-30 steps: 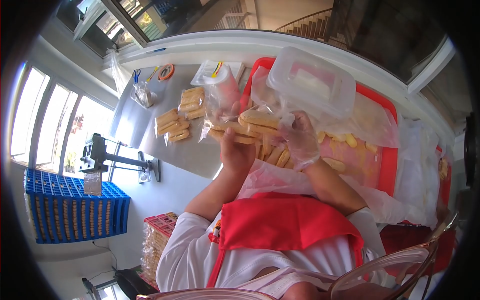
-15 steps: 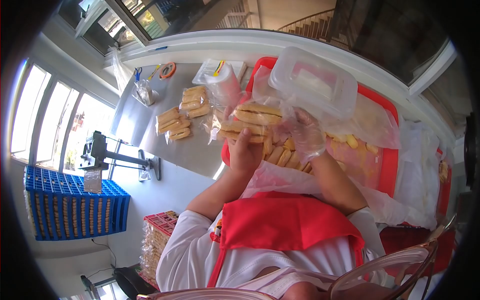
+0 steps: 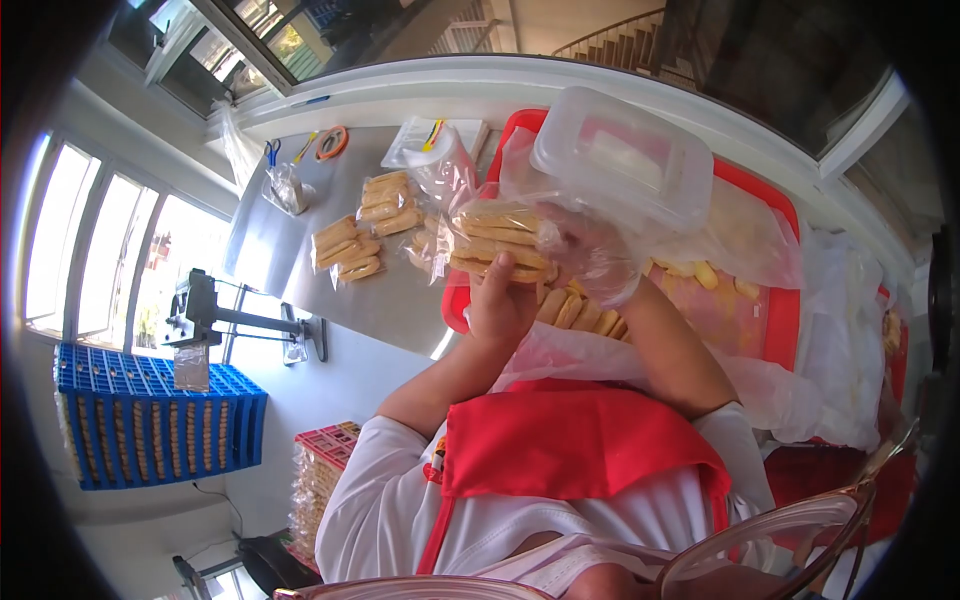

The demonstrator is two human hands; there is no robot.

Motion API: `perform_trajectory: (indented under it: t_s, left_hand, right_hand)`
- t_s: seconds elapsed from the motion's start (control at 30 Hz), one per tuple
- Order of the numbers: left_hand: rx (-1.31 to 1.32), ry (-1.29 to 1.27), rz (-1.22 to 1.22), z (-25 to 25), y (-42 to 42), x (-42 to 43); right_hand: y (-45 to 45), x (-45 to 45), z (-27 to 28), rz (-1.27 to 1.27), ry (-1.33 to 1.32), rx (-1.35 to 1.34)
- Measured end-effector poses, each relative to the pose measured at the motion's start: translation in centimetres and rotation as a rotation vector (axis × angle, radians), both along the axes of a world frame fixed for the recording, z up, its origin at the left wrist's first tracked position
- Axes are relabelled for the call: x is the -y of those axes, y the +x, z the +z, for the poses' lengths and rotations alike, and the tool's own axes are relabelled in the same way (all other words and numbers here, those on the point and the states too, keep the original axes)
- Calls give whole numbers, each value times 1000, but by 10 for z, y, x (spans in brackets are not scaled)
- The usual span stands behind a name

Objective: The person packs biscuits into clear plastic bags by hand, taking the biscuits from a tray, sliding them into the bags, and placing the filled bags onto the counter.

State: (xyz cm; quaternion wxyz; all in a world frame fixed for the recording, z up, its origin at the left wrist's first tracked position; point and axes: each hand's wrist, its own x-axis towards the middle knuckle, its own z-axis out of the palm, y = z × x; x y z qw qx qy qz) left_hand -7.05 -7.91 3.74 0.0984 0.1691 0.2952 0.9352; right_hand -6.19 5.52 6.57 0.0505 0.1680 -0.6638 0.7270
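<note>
My left hand [image 3: 501,308] is bare and closed around a clear plastic bag of finger-shaped biscuits [image 3: 500,240], its thumb pressed on the near side. At the bag's right end is my right hand [image 3: 592,256] in a clear plastic glove, fingers curled against the loose film; glare and plastic partly hide the fingertips. Loose biscuits [image 3: 580,314] lie just below, in a paper-lined red tray [image 3: 782,335]. Left of my hands, several filled bags of biscuits [image 3: 388,200] rest on the metal table [image 3: 290,255].
A translucent plastic container [image 3: 625,155] sits over the tray's far side. Near the window are a roll of clear bags [image 3: 442,165], orange tape [image 3: 331,142] and scissors [image 3: 272,151]. A sealing machine [image 3: 200,310], a blue crate [image 3: 160,420] and a red crate [image 3: 325,440] stand to the left.
The biscuits that stood apart above the others are now stacked together inside the bag. My right hand has shifted slightly left, closer to the biscuits.
</note>
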Motion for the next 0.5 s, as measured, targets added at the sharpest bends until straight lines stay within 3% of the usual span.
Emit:
perform_trajectory:
  t_s: [0.07, 0.17, 0.23, 0.27, 0.4, 0.43, 0.5]
  left_hand:
    - [-91, -68, -79, -14, -1, 11]
    - [-44, 216, -481, 2, -3, 30]
    - [102, 156, -561, -5, -16, 52]
    - [186, 128, -597, -10, -17, 60]
    - [383, -333, -279, -16, -19, 48]
    - [387, -196, -203, -13, -15, 42]
    - [358, -216, -49, -21, -15, 42]
  right_hand:
    - [4, -3, 1, 17, -79, 65]
    - [19, -16, 29, -10, 11, 286]
    - [20, -23, 27, -40, 105, 201]
    - [15, -25, 6, -47, 135, 30]
    - [11, -24, -23, -100, 499, -489]
    - [13, -24, -24, -48, 401, -379]
    - [20, -19, -27, -9, 198, -197]
